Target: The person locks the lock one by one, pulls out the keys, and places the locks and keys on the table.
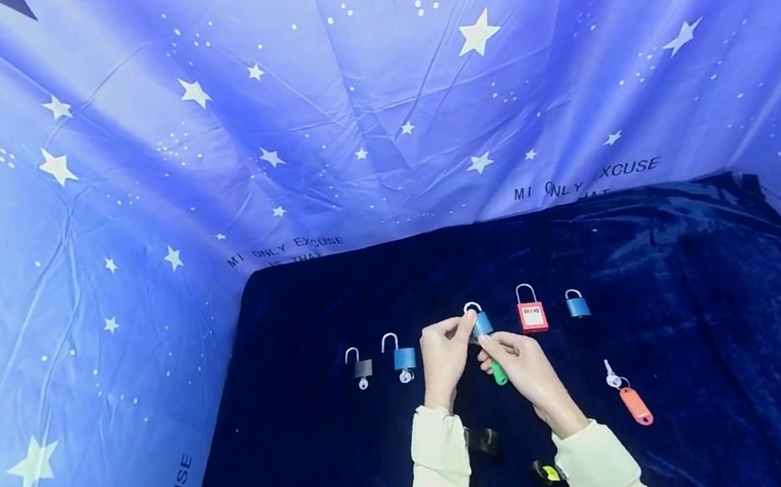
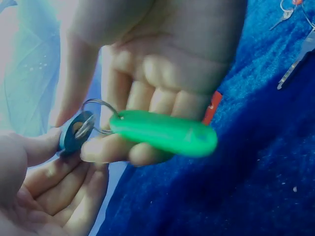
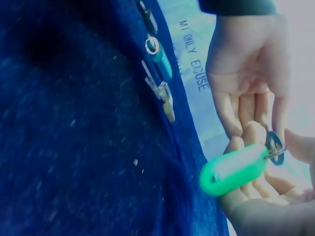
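My left hand holds a small blue padlock by its body, thumb on one side and fingers on the other. A key stands in the padlock's keyhole, in the left wrist view. My right hand pinches at this key with thumb and forefinger. From the key's ring hangs a green plastic tag, lying across the right hand's fingers in both wrist views. The padlock's shackle points away from me in the head view; fingers partly cover its base.
Left of the hands lie a dark padlock and a blue padlock, shackles raised, keys in them. A red padlock and another blue padlock lie right. Nearer is a key with an orange tag. Dark blue cloth covers the surface.
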Demonstrator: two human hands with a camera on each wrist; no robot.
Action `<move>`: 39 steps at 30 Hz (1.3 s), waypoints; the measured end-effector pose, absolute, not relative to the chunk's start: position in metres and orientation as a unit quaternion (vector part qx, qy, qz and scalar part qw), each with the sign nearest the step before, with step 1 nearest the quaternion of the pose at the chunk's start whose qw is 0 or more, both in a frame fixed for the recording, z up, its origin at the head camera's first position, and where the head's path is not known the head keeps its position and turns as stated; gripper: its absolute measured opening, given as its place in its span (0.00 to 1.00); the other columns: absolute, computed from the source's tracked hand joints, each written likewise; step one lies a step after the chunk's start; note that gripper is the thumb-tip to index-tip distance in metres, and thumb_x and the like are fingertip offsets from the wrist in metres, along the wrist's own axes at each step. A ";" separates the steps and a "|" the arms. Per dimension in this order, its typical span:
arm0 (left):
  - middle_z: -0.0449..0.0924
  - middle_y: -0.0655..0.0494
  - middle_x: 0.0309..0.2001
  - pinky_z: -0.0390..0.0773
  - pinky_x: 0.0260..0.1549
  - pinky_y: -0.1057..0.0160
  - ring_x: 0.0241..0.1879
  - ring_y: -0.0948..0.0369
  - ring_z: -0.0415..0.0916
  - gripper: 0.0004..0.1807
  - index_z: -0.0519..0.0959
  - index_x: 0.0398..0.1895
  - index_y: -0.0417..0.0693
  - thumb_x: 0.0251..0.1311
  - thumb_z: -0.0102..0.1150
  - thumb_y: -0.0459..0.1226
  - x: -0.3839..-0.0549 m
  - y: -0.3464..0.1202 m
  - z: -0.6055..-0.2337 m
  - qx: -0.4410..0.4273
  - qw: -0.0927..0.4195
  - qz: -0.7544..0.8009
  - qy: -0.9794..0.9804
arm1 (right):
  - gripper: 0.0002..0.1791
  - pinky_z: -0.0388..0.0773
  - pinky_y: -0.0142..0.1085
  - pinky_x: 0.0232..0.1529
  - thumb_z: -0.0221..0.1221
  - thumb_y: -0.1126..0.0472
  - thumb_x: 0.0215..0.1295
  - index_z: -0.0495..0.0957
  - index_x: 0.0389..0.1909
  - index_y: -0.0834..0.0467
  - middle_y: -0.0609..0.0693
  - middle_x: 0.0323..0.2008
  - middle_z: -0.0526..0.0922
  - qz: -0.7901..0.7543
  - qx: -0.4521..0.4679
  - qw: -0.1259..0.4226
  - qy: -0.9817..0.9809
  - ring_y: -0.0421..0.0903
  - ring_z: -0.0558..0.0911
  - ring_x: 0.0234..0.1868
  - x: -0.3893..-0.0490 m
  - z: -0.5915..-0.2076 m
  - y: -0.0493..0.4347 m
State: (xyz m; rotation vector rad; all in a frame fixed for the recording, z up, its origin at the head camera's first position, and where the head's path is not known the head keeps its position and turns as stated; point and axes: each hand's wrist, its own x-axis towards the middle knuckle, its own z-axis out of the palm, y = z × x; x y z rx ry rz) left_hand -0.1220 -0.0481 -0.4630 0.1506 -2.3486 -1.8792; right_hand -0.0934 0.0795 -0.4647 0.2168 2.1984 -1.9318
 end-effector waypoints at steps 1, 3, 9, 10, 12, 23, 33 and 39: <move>0.87 0.51 0.23 0.78 0.35 0.69 0.25 0.63 0.83 0.15 0.89 0.32 0.43 0.63 0.64 0.46 -0.123 -0.049 -0.463 0.055 0.069 -0.621 -0.779 | 0.22 0.79 0.31 0.33 0.58 0.48 0.71 0.80 0.45 0.66 0.55 0.33 0.85 -0.655 0.074 0.102 0.745 0.44 0.82 0.32 -0.093 -0.465 0.080; 0.87 0.51 0.23 0.78 0.34 0.68 0.25 0.62 0.83 0.15 0.89 0.32 0.43 0.63 0.65 0.46 -0.124 -0.050 -0.462 0.062 0.074 -0.618 -0.780 | 0.21 0.80 0.32 0.35 0.60 0.50 0.70 0.81 0.47 0.65 0.58 0.35 0.86 -0.657 0.073 0.095 0.745 0.44 0.83 0.32 -0.092 -0.467 0.081; 0.86 0.52 0.22 0.76 0.33 0.69 0.27 0.58 0.83 0.15 0.89 0.31 0.45 0.62 0.65 0.47 -0.126 -0.050 -0.463 0.068 0.061 -0.613 -0.784 | 0.15 0.82 0.31 0.32 0.59 0.57 0.71 0.84 0.46 0.65 0.59 0.33 0.87 -0.617 0.036 0.025 0.786 0.41 0.84 0.27 -0.089 -0.472 0.083; 0.86 0.52 0.23 0.76 0.33 0.70 0.27 0.57 0.84 0.15 0.89 0.31 0.45 0.63 0.65 0.47 -0.126 -0.050 -0.463 0.069 0.059 -0.613 -0.785 | 0.14 0.81 0.31 0.30 0.59 0.58 0.72 0.84 0.45 0.65 0.58 0.31 0.87 -0.605 0.027 0.013 0.796 0.41 0.84 0.26 -0.089 -0.473 0.082; 0.87 0.52 0.25 0.77 0.34 0.69 0.29 0.57 0.85 0.15 0.89 0.33 0.45 0.63 0.64 0.47 -0.126 -0.050 -0.464 0.070 0.055 -0.614 -0.785 | 0.14 0.80 0.30 0.26 0.57 0.58 0.73 0.85 0.43 0.65 0.56 0.27 0.87 -0.585 0.011 -0.004 0.811 0.42 0.83 0.24 -0.089 -0.472 0.082; 0.89 0.53 0.29 0.79 0.36 0.67 0.27 0.66 0.82 0.16 0.89 0.35 0.44 0.64 0.63 0.48 -0.127 -0.050 -0.467 0.075 0.035 -0.629 -0.773 | 0.16 0.83 0.35 0.25 0.61 0.58 0.69 0.84 0.41 0.71 0.60 0.25 0.85 -0.662 0.027 0.032 0.748 0.51 0.85 0.23 -0.090 -0.471 0.083; 0.88 0.53 0.27 0.76 0.34 0.68 0.29 0.57 0.84 0.15 0.89 0.34 0.45 0.64 0.64 0.47 -0.128 -0.045 -0.465 0.083 0.027 -0.641 -0.763 | 0.20 0.79 0.31 0.24 0.65 0.54 0.66 0.84 0.44 0.69 0.55 0.25 0.85 -0.681 0.082 0.055 0.726 0.43 0.82 0.22 -0.087 -0.468 0.085; 0.87 0.55 0.25 0.77 0.38 0.66 0.28 0.57 0.84 0.16 0.89 0.33 0.47 0.63 0.64 0.50 -0.129 -0.042 -0.464 0.093 0.033 -0.637 -0.765 | 0.21 0.81 0.32 0.26 0.65 0.51 0.66 0.85 0.44 0.67 0.56 0.26 0.86 -0.663 0.084 0.052 0.742 0.45 0.84 0.24 -0.085 -0.467 0.086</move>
